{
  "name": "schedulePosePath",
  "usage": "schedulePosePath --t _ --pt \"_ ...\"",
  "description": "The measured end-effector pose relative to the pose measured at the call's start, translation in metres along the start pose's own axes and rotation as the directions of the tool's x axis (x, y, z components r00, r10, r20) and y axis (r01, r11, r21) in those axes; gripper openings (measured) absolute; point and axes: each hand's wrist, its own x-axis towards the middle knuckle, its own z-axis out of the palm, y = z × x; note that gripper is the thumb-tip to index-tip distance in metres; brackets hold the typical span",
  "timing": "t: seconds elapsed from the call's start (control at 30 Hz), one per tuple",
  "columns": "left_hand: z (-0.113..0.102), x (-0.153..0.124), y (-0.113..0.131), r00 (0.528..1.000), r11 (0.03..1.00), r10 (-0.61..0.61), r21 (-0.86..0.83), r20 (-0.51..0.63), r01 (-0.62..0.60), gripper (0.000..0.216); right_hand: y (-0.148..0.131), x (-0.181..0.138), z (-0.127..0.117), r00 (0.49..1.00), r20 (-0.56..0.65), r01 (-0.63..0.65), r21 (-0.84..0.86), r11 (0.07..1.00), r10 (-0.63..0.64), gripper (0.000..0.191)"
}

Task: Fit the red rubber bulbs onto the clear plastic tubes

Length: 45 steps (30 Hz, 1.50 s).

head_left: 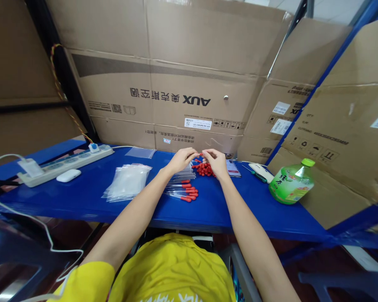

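My left hand (184, 159) and my right hand (216, 161) meet above the blue table, fingertips pinched close together. A small red rubber bulb (201, 154) shows at my right fingertips. Whatever my left fingers pinch is too small to make out. Beneath my hands lies a heap of loose red rubber bulbs (204, 169). Thin clear tubes (186, 173) lie beside the heap, partly covered by my left hand and forearm. Closer to me are several droppers (185, 193), clear tubes with red bulbs on their ends.
Clear plastic bags (127, 181) lie left of the tubes. Further left are a power strip (66, 164) and a white case (68, 175). At right stand a green-labelled bottle (291, 182) and a green-handled tool (258, 174). Cardboard (170, 109) walls the back.
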Motion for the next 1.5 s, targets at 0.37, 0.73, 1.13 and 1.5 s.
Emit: schedulePosePath --t 0.37,0.73,1.13,1.5 --pt "0.0 -0.001 -0.004 0.999 1.0 -0.023 -0.018 0.034 0.023 0.037 -0.001 -0.002 0.0 0.999 0.007 -0.046 0.103 0.994 0.045 0.049" --pt "0.003 -0.001 -0.004 0.999 0.995 -0.011 -0.097 0.039 0.015 0.037 -0.006 -0.007 0.006 0.999 0.028 -0.035 0.1 0.994 0.032 0.045" --pt "-0.001 0.002 0.001 1.0 0.995 0.006 -0.101 0.002 -0.006 0.041 -0.007 -0.003 0.004 1.0 0.009 0.021 0.103 0.994 -0.022 0.044" --pt "-0.002 0.003 0.009 1.0 0.998 0.021 -0.06 -0.011 -0.022 0.042 -0.009 -0.008 0.012 0.999 -0.043 0.037 0.102 0.994 -0.033 0.046"
